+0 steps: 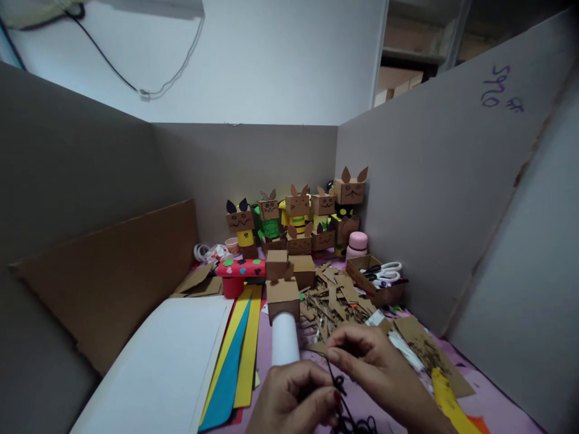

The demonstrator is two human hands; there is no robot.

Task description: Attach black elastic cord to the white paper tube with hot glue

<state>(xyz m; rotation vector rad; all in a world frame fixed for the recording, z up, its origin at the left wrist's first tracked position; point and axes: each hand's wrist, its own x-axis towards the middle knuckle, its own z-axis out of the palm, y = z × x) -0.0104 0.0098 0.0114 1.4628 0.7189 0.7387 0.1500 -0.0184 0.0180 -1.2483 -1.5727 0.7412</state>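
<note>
Low in the head view, my left hand (296, 398) is closed in a pinch on a thin black cord (346, 407). Just above and to the right, my right hand (375, 367) pinches the upper end of the same cord. The rest of the cord hangs in loops and tangles between and below the hands. Directly behind my left hand lies a white paper tube (284, 340), its far end against a small cardboard box (283, 298).
Cardboard strips (337, 298) are heaped beyond my right hand. A box of scissors (375, 280) stands at the right. White sheets (158, 361) and coloured paper (246, 355) lie left. Cardboard animal figures (297, 208) line the back, near a pink bottle (357, 244).
</note>
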